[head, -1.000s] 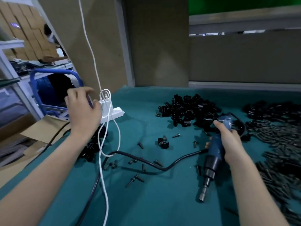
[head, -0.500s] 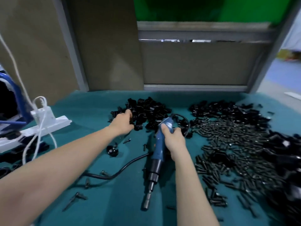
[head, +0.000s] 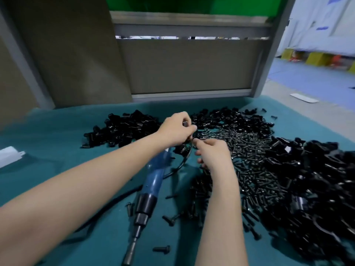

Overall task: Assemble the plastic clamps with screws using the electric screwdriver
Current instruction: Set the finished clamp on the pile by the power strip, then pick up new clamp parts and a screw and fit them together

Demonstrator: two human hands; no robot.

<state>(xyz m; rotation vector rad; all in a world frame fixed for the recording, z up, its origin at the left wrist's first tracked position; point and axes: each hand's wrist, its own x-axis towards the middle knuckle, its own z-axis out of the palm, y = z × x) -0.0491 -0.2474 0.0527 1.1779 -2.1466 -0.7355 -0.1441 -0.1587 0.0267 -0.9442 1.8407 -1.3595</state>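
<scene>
Both hands meet over the teal table [head: 57, 143], between the piles. The left hand [head: 175, 130] has its fingers curled round a small black clamp [head: 185, 123]. The right hand [head: 213, 155] is bunched up right against it, and I can't tell if it's pinching anything. The electric screwdriver [head: 154, 182] lies on the table under the left wrist, bit pointing toward me. The screws [head: 249, 150] are heaped to the right, with the spare clamps [head: 123, 129] at the back left.
</scene>
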